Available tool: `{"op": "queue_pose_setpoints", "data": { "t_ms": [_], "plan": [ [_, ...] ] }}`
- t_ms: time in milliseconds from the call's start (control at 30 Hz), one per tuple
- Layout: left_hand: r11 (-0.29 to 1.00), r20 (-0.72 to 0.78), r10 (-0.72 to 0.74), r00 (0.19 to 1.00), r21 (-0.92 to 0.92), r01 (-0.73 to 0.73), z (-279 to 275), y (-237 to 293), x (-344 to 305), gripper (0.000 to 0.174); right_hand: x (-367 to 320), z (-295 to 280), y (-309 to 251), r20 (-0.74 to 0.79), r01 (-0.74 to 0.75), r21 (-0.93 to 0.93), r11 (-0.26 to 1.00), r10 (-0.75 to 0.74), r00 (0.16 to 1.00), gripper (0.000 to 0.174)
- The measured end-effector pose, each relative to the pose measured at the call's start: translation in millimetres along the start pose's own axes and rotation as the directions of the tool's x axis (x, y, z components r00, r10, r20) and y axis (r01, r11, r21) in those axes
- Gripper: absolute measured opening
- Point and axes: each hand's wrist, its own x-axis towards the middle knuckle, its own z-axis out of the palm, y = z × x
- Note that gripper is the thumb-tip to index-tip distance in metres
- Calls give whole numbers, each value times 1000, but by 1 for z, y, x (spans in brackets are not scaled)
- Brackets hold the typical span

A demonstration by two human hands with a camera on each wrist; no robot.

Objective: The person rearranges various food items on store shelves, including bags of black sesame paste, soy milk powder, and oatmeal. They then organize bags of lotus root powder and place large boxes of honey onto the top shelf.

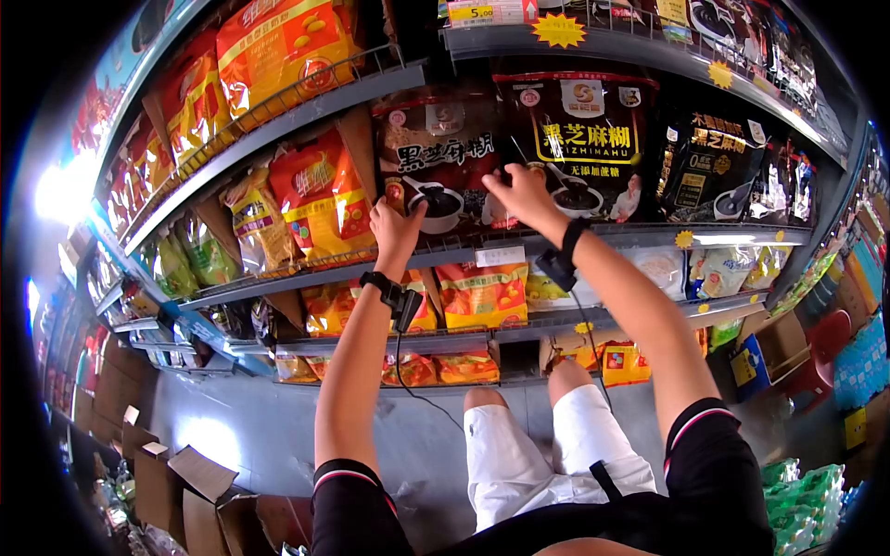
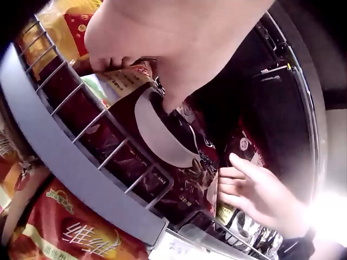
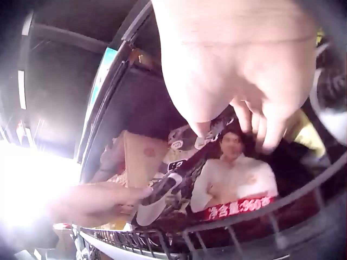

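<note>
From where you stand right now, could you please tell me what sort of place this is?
Probably a grocery shop: there are tiered grey metal shelves with wire fronts, rows of orange plastic food bags, and a pale rectangular tag reading 5.00, apparently a price.

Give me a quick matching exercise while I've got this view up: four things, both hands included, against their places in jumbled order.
Things:
1. Left hand
2. Green-wrapped packs
3. Right hand
4. "5.00" price label

Places:
A. At the front of the upper shelf
B. At the right edge of the dark bag with the bowl picture
C. In the lower right of the head view
D. At the left edge of that same bag

Right pairs: 1-D, 2-C, 3-B, 4-A
</note>
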Motion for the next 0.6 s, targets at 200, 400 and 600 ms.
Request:
{"op": "queue_pose_setpoints", "data": {
  "t_ms": [200, 400, 600],
  "plan": [
    [978, 162, -26, 987, 209, -8, 7, 1, 6, 131, 18, 27, 9, 44, -137, 210, 968, 131, 990, 70],
    [853, 224, -43, 974, -499, 153, 0, 9, 15, 93, 23, 52, 48, 93, -80, 714, 696, 18, 995, 51],
    [736, 370, -93, 924, -599, 314, -16, 17, 7, 92, 6, 36, 29, -2, 159, 592, 790, -197, 980, 48]
  ]
}}
